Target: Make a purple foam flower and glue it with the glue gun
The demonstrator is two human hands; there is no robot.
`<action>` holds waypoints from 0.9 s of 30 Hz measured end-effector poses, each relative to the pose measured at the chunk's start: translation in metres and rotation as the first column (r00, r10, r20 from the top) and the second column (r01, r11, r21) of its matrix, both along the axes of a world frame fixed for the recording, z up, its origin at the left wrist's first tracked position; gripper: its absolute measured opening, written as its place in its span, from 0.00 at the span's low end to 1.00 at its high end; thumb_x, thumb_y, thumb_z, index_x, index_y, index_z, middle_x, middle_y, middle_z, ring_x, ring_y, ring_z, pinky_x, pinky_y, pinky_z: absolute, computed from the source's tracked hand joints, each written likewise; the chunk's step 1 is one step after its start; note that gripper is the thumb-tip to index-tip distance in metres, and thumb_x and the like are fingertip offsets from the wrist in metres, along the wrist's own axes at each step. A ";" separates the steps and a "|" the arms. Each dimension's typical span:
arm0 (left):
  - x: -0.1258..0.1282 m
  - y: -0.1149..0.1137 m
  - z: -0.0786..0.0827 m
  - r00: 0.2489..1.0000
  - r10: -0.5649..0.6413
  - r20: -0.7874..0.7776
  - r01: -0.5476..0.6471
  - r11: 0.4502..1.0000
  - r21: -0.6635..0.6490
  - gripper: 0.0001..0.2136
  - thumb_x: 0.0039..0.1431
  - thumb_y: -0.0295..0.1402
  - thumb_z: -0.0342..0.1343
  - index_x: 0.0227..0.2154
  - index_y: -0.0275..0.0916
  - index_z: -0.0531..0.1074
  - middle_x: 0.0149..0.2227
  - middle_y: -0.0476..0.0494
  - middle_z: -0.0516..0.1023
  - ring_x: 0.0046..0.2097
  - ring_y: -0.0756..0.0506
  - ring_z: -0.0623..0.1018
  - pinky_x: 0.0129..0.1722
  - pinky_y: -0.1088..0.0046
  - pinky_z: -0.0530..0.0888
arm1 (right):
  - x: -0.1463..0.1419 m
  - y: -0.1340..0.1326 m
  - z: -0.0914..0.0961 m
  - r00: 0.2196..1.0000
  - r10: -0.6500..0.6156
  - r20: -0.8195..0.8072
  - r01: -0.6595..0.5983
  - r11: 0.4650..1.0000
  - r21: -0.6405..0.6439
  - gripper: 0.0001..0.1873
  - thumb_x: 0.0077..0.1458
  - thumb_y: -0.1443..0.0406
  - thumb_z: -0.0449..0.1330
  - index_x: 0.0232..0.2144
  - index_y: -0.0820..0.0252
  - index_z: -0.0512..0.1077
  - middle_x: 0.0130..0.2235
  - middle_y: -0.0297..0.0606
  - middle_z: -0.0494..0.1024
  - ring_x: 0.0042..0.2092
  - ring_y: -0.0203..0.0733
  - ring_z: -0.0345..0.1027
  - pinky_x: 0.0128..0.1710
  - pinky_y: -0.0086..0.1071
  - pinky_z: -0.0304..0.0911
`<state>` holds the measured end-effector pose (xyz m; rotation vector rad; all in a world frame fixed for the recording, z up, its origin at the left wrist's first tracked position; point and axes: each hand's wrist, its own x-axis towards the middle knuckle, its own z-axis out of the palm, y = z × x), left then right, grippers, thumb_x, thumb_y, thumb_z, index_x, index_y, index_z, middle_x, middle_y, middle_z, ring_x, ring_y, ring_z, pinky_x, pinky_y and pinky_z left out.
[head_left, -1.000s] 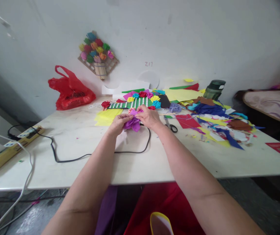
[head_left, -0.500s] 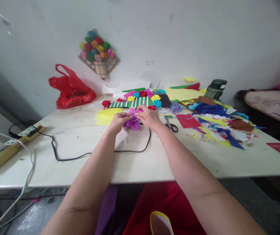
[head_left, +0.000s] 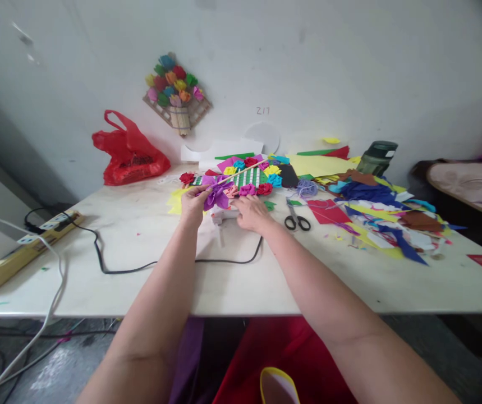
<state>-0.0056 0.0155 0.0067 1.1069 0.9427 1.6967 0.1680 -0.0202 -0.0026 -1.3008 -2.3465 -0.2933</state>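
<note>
Pinched in my left hand (head_left: 196, 203) is a purple crepe-paper flower (head_left: 216, 196) on a thin wooden stick (head_left: 244, 170), which slants up to the right. My right hand (head_left: 252, 213) reaches low over the table with its fingers stretched out. Its fingertips are at a white tool (head_left: 223, 214), which looks like a glue gun lying on its side; whether they grip it is hidden. Just behind the hands lies a green and white woven piece (head_left: 247, 178) edged with paper roses in several colours, such as a blue rose (head_left: 274, 180).
Black-handled scissors (head_left: 297, 222) lie right of my right hand. Beyond them spreads a heap of paper scraps (head_left: 375, 196). A black cord (head_left: 135, 269) crosses the table from a power strip (head_left: 34, 247). At the back stand a red bag (head_left: 129, 154) and a green bottle (head_left: 377, 158).
Both hands were together at the purple flower. My right hand has let go and lowered to the white tool; my left hand has shifted left with the flower, and its stick now shows.
</note>
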 end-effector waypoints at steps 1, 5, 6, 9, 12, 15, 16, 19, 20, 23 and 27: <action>0.000 0.000 0.000 1.000 0.008 0.003 -0.008 1.000 0.002 0.15 0.30 0.35 0.67 0.25 0.34 0.75 0.20 0.50 0.72 0.22 0.54 0.70 0.23 0.78 0.66 | -0.004 0.001 -0.003 1.000 -0.003 0.029 0.004 0.999 -0.032 0.25 0.46 0.69 0.55 0.49 0.59 0.68 0.45 0.45 0.72 0.48 0.49 0.61 0.49 0.39 0.55; -0.001 0.001 -0.001 0.999 0.041 -0.002 -0.041 0.999 0.007 0.14 0.31 0.35 0.66 0.24 0.35 0.75 0.20 0.51 0.72 0.23 0.54 0.70 0.24 0.79 0.66 | -0.017 0.002 -0.011 0.993 -0.022 0.118 0.029 0.998 -0.061 0.30 0.45 0.72 0.54 0.53 0.59 0.64 0.45 0.48 0.72 0.48 0.50 0.63 0.47 0.39 0.57; -0.001 0.001 -0.002 0.999 0.048 -0.003 -0.048 0.999 0.005 0.13 0.32 0.35 0.66 0.24 0.35 0.75 0.20 0.51 0.72 0.23 0.54 0.70 0.25 0.79 0.66 | -0.017 0.002 -0.011 0.992 -0.027 0.126 0.034 0.998 -0.052 0.30 0.44 0.72 0.54 0.53 0.59 0.65 0.45 0.49 0.73 0.48 0.50 0.64 0.46 0.39 0.58; -0.002 0.002 -0.003 0.998 0.070 -0.006 -0.070 0.998 -0.004 0.12 0.33 0.34 0.65 0.25 0.35 0.75 0.20 0.52 0.72 0.23 0.53 0.71 0.25 0.78 0.66 | -0.008 0.001 -0.003 0.991 -0.058 0.117 0.065 0.996 -0.057 0.25 0.44 0.71 0.56 0.48 0.56 0.70 0.44 0.46 0.74 0.46 0.50 0.66 0.45 0.39 0.59; -0.003 0.003 -0.004 0.997 0.079 -0.005 -0.079 0.997 -0.006 0.12 0.34 0.34 0.64 0.25 0.34 0.75 0.20 0.51 0.72 0.23 0.53 0.70 0.25 0.78 0.66 | 0.015 -0.002 0.011 0.992 -0.087 0.095 0.103 0.978 -0.181 0.17 0.45 0.66 0.58 0.40 0.52 0.74 0.39 0.41 0.78 0.40 0.48 0.70 0.37 0.35 0.60; -0.003 0.005 -0.005 0.997 0.078 0.007 -0.078 0.997 0.010 0.13 0.33 0.34 0.65 0.25 0.33 0.75 0.20 0.50 0.73 0.22 0.53 0.70 0.24 0.78 0.66 | 0.044 -0.002 0.024 0.998 -0.062 0.013 0.064 0.957 -0.282 0.15 0.45 0.58 0.60 0.37 0.52 0.76 0.36 0.37 0.79 0.37 0.45 0.71 0.35 0.31 0.60; -0.003 0.006 -0.005 0.997 0.078 0.011 -0.078 0.997 0.013 0.13 0.32 0.34 0.65 0.25 0.33 0.75 0.19 0.50 0.73 0.22 0.53 0.70 0.24 0.78 0.66 | 0.053 -0.002 0.026 0.997 -0.062 -0.046 0.046 0.954 -0.296 0.16 0.44 0.58 0.60 0.38 0.53 0.76 0.37 0.36 0.79 0.38 0.43 0.70 0.35 0.29 0.60; -0.004 0.008 -0.008 0.998 0.063 0.015 -0.063 0.998 0.001 0.14 0.31 0.34 0.65 0.25 0.32 0.75 0.19 0.49 0.73 0.22 0.53 0.70 0.23 0.78 0.66 | 0.071 0.002 0.030 0.957 -0.148 -0.250 0.030 0.907 -0.420 0.15 0.42 0.61 0.61 0.35 0.58 0.76 0.33 0.35 0.78 0.35 0.42 0.70 0.33 0.29 0.60; -0.004 0.008 -0.009 0.999 0.051 0.008 -0.051 0.999 -0.009 0.15 0.31 0.34 0.66 0.25 0.32 0.75 0.19 0.49 0.73 0.22 0.52 0.70 0.22 0.78 0.66 | 0.075 0.003 0.030 0.926 -0.136 -0.351 -0.037 0.895 -0.444 0.15 0.40 0.61 0.62 0.34 0.60 0.76 0.32 0.35 0.78 0.34 0.41 0.69 0.33 0.29 0.61; -0.003 0.007 -0.012 0.999 -0.004 -0.052 0.001 0.999 -0.045 0.16 0.33 0.37 0.65 0.27 0.32 0.74 0.18 0.48 0.72 0.19 0.53 0.69 0.19 0.78 0.63 | 0.077 0.004 0.029 0.757 -0.088 -0.647 -0.273 0.858 -0.436 0.15 0.38 0.60 0.63 0.31 0.63 0.74 0.28 0.33 0.75 0.29 0.37 0.66 0.28 0.28 0.60; 0.000 0.003 -0.015 0.983 -0.104 -0.151 0.088 0.990 -0.111 0.16 0.33 0.37 0.66 0.27 0.32 0.74 0.18 0.48 0.72 0.19 0.53 0.68 0.19 0.77 0.62 | 0.075 -0.002 0.033 0.633 -0.077 -0.770 -0.369 0.845 -0.387 0.16 0.37 0.57 0.65 0.25 0.64 0.70 0.20 0.30 0.68 0.21 0.31 0.57 0.21 0.28 0.55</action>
